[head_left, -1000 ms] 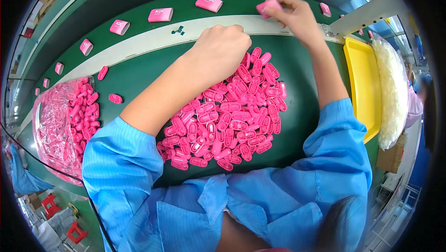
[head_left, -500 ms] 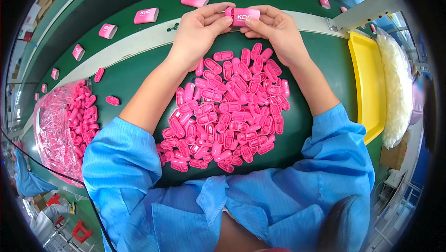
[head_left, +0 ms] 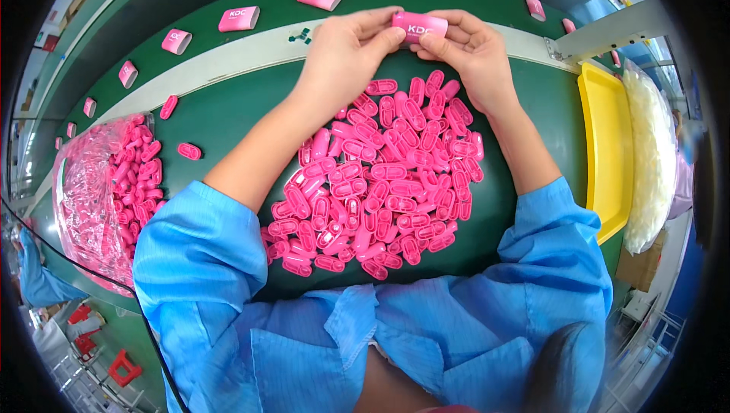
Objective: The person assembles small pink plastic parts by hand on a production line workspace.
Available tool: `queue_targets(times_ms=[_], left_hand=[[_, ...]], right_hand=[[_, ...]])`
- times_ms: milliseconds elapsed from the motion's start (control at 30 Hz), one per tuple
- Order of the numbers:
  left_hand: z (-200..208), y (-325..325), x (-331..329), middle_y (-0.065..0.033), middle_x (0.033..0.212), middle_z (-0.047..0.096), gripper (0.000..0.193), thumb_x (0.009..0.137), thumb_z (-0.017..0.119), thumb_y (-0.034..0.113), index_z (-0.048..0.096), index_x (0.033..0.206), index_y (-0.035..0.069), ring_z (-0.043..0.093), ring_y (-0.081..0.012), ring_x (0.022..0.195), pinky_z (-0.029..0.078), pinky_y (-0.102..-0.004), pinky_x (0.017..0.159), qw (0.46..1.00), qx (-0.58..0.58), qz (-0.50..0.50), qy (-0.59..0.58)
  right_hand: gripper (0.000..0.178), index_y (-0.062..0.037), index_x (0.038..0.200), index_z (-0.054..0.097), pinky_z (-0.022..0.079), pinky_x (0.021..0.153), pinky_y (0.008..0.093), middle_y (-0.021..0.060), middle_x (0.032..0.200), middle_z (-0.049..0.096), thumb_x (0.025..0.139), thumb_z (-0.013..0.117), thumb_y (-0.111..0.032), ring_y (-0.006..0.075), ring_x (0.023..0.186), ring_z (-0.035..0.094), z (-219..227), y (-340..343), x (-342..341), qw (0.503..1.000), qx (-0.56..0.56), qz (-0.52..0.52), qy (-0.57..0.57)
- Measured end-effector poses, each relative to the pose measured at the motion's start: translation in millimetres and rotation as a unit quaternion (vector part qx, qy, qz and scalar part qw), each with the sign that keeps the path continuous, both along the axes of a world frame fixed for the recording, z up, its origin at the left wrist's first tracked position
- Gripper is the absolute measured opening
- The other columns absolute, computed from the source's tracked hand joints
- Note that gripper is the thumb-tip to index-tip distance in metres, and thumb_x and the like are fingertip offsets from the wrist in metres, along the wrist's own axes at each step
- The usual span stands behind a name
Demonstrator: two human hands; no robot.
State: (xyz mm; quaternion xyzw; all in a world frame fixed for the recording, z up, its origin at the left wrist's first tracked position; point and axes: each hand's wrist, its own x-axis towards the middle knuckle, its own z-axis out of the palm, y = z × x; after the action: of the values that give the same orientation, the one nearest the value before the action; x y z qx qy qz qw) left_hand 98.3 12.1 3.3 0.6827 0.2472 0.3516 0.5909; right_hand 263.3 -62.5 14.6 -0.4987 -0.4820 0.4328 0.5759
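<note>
Over the white rail, both hands hold one glossy pink casing (head_left: 420, 27), a flat sleeve with white lettering. My left hand (head_left: 342, 48) pinches its left end between thumb and fingers. From the right, my right hand (head_left: 473, 52) grips the other end, thumb across the front face. The pink end cap seen earlier at the left end is now hidden by my fingers or sits flush; I cannot tell which. Below my hands, a large heap of small oval pink caps (head_left: 388, 173) covers the middle of the green table (head_left: 228, 131).
Pink casings (head_left: 239, 19) stand spaced along the green belt (head_left: 281, 17) behind the white rail (head_left: 220, 63). At left lies a clear plastic bag (head_left: 84, 192) spilling pink caps, with two loose caps nearby. A yellow tray (head_left: 601, 154) and a white-filled bag (head_left: 646, 162) are at right.
Both hands and the casing have shifted slightly right in the picture. A gap with a cap at the casing's left end no longer shows.
</note>
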Motion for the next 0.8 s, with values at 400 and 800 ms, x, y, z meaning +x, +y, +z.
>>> queue_targets(times_ms=[400, 800], left_hand=[[18.2, -18.6, 8.0, -0.0245, 0.073, 0.059, 0.023, 0.081, 0.049, 0.005, 0.052, 0.098, -0.010, 0.059, -0.0367, 0.068, 0.046, -0.0432, 0.059, 0.938, 0.295, 0.130, 0.125], [5.7, 63.2, 9.8, -0.0170, 0.093, 0.061, 0.027, 0.072, 0.060, 0.020, 0.065, 0.092, 0.003, 0.058, -0.0312, 0.086, 0.046, -0.0374, 0.080, 0.860, 0.438, 0.154, 0.212]], right_hand=[[0.026, 0.0075, 0.102, 0.052, 0.052, 0.065, 0.0239, 0.0125, 0.090, 0.062, 0.081, 0.060, -0.005, 0.0142, 0.073, 0.062, 3.9, -0.9, -16.3, 0.989, 0.092, -0.075, -0.091], [0.034, 0.0006, 0.103, 0.058, 0.047, 0.060, 0.0252, 0.0104, 0.088, 0.063, 0.081, 0.060, -0.025, 0.0136, 0.066, 0.058, -13.6, 29.5, 87.2, 0.946, -0.053, -0.227, -0.225]])
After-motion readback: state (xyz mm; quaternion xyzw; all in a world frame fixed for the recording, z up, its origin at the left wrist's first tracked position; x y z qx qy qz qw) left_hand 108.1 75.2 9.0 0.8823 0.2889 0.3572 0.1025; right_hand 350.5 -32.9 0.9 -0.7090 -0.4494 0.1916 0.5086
